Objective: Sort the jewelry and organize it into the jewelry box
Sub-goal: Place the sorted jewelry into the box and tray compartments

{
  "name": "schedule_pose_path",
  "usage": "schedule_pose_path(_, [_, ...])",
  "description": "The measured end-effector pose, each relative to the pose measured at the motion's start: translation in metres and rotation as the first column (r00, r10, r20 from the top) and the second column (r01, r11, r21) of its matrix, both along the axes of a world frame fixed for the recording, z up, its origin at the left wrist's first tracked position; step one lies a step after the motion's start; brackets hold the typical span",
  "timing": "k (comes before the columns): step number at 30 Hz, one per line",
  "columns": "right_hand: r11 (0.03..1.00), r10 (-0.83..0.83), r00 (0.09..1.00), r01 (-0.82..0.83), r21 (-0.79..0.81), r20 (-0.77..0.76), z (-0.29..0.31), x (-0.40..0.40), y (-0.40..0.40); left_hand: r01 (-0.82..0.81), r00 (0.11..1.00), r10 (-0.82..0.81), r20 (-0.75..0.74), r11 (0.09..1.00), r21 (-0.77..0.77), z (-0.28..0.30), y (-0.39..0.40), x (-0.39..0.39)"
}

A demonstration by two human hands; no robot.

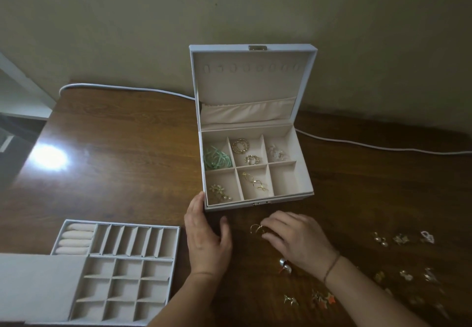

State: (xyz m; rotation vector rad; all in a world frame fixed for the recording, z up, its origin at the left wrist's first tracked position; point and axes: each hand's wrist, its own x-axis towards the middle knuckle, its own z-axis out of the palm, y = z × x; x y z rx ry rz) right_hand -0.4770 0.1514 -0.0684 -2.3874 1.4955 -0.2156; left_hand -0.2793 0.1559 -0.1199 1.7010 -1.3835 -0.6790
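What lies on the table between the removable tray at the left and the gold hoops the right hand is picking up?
In the head view, only the left hand, resting by the jewelry box corner; otherwise bare wood.

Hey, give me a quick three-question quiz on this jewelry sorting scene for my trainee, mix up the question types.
1. True or false: the jewelry box has its lid shut.
2. The right hand pinches: A) gold hoops B) green cord C) the removable tray
3. Fill in: the left hand rests against the box's front-left ____.

Key: 1 false; 2 A; 3 corner.
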Motion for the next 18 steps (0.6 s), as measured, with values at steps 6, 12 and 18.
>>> schedule_pose_path(6, [0.911,-0.374,0.902,0.401,-0.098,0.217,0.037,0.03,-0.039,0.004,1.0,-0.004,0.005,1.0,0.012,0.0,0.0,-0.001])
schedule_pose_path(12, [0.907,-0.36,0.919,0.385,0.169,-0.164,0.034,0.042,-0.085,0.008,1.0,-0.008,0.007,1.0,-0.004,0.003,0.0,0.0])
schedule_pose_path(18, [0.933,-0.276,0.961,0.266,0.242,0.009,0.036,0.01,-0.085,-0.005,1.0,0.005,0.012,1.0,0.0,0.002,0.0,-0.001])
